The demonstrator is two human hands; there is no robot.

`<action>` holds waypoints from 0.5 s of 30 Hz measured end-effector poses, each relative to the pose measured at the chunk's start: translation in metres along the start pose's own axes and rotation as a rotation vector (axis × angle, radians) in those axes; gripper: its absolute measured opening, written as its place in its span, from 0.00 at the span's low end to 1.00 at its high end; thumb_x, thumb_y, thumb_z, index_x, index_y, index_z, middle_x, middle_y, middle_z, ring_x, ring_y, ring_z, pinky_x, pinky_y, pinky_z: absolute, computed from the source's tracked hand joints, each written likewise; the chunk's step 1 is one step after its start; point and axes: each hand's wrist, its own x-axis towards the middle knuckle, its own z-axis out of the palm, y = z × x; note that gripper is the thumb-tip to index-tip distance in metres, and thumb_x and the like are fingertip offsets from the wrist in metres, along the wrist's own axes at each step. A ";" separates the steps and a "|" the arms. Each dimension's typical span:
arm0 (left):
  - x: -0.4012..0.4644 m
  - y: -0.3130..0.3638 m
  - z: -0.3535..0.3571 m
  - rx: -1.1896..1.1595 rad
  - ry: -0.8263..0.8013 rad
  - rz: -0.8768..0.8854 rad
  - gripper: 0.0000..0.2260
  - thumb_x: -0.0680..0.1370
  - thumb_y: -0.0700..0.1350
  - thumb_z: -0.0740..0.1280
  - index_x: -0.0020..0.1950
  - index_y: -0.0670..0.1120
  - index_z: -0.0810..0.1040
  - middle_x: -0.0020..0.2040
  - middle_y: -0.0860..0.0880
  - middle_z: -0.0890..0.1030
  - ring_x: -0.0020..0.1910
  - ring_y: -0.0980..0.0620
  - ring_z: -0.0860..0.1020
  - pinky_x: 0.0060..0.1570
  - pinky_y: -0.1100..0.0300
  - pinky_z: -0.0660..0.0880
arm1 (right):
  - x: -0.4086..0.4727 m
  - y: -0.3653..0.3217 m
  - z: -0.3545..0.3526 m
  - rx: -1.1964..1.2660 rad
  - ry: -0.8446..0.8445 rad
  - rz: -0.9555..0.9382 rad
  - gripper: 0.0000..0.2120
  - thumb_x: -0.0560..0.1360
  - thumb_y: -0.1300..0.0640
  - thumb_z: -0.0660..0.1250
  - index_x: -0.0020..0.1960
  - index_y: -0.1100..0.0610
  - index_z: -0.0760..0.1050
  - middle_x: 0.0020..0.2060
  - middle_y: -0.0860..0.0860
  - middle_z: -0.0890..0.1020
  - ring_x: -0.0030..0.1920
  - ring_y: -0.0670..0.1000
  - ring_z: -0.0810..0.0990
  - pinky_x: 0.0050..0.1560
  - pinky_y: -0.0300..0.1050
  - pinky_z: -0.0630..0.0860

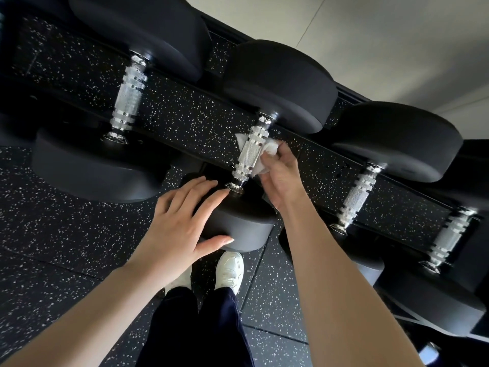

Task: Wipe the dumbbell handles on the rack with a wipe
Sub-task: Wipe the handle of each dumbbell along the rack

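Note:
Several black dumbbells with knurled silver handles lie across a black rack (352,95). The middle dumbbell's handle (250,154) has a white wipe (267,151) wrapped behind and to its right. My right hand (280,178) grips the wipe against that handle. My left hand (185,221) rests flat with spread fingers on the near black head (243,223) of the same dumbbell. Another handle (129,94) lies to the left, and two more handles (357,194) (449,237) lie to the right.
Black rubber floor with white specks (66,229) runs under and in front of the rack. My white shoes (229,271) and dark trousers stand close below the middle dumbbell. A pale tiled wall (383,43) is behind the rack.

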 end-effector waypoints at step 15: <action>0.000 0.001 -0.001 -0.007 0.015 -0.013 0.30 0.75 0.63 0.56 0.71 0.47 0.67 0.69 0.47 0.70 0.71 0.47 0.65 0.63 0.49 0.62 | -0.023 0.002 -0.016 -0.414 -0.126 0.150 0.12 0.73 0.76 0.60 0.46 0.60 0.71 0.39 0.57 0.79 0.37 0.53 0.82 0.40 0.44 0.79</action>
